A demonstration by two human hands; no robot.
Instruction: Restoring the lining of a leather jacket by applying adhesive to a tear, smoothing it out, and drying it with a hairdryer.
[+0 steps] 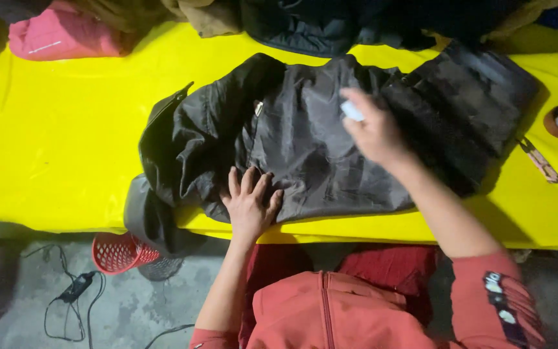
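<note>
Fabric of a dark jacket (305, 142) lay spread across the yellow table (66, 142), one part drooping over the near edge. Your left hand (250, 203) pressed flat on its lower hem, fingers spread apart. Your right hand (376, 132) hovered over the jacket's middle, blurred, fingers pinched together on a small white piece (351, 111). A red basket (119, 253) sat on the floor below.

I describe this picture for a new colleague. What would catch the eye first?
First, the bright yellow table cover with a dark grey jacket spread at its centre. The left hand presses flat on the jacket's near edge; the right hand holds a small white object above it.
</note>
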